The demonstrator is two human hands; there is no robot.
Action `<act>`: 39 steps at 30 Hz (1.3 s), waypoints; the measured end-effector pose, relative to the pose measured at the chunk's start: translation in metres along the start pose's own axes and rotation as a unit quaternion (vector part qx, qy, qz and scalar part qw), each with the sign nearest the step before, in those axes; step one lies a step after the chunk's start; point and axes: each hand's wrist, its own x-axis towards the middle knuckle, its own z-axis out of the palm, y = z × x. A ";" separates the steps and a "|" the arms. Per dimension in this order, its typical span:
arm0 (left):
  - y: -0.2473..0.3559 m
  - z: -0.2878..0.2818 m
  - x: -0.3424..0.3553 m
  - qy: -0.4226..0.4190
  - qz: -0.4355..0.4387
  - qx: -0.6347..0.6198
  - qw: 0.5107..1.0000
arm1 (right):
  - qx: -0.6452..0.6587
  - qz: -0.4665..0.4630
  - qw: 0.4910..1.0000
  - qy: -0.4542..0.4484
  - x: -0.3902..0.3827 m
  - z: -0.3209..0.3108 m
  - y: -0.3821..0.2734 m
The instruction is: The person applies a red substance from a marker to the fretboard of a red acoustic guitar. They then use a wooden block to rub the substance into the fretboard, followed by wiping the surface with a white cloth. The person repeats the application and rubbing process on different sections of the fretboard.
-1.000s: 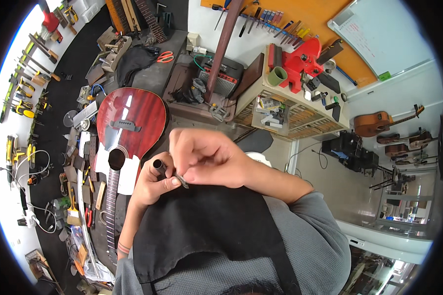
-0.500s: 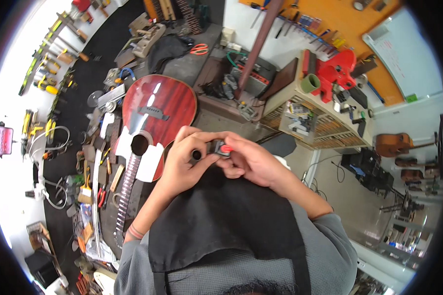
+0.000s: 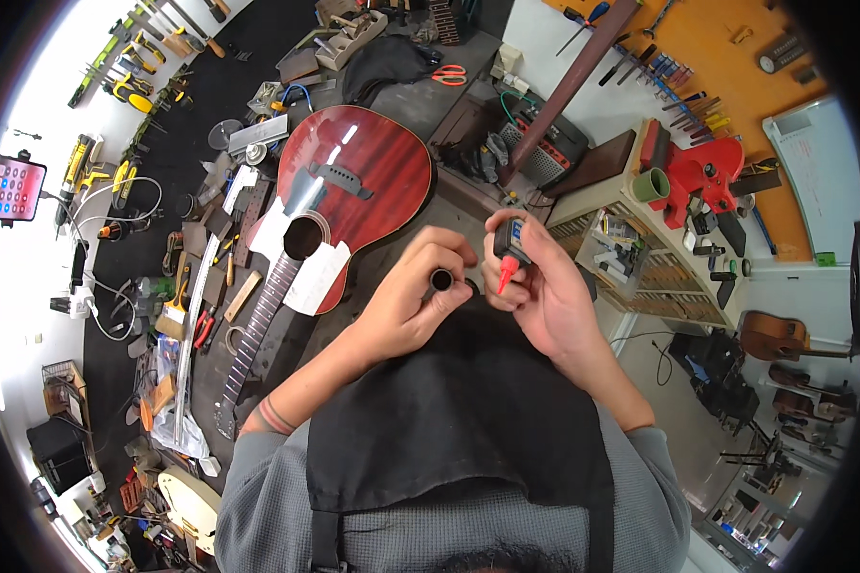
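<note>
Red-nozzled bottle [image 3: 515,234], small and dark, is in the right hand [image 3: 556,301], whose fingers I see curled snugly around its body. Its long axis runs down my view, nozzle toward the black apron [image 3: 459,411]. Just left of it, not touching, the left hand [image 3: 406,304] grips a dark hollow tube [image 3: 440,280] in bent fingers, open end facing my camera. Farther left, a red-topped acoustic guitar [image 3: 382,158] lies on the worktop [image 3: 478,59], white paper [image 3: 313,279] beside its soundhole.

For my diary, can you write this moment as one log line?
left hand: holds dark tube | right hand: holds black bottle, red nozzle | guitar: on bench
</note>
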 end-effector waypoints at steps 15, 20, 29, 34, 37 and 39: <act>0.021 0.006 -0.005 -0.089 -0.097 0.009 0.991 | -0.275 -0.161 0.948 0.005 -0.011 0.026 -0.001; 0.023 0.007 -0.007 -0.095 -0.103 0.021 0.990 | -0.296 -0.180 0.938 0.000 -0.011 0.024 0.000; 0.022 0.010 -0.008 -0.089 -0.093 0.029 0.991 | -0.321 -0.201 0.926 -0.007 -0.015 0.022 0.000; 0.024 0.010 -0.008 -0.092 -0.090 0.032 0.991 | -0.319 -0.197 0.927 -0.007 -0.019 0.021 0.000; 0.024 0.010 -0.009 -0.094 -0.093 0.033 0.991 | -0.330 -0.207 0.921 -0.009 -0.019 0.021 0.001; 0.025 0.010 -0.010 -0.095 -0.096 0.032 0.990 | -0.346 -0.218 0.912 -0.013 -0.018 0.020 0.002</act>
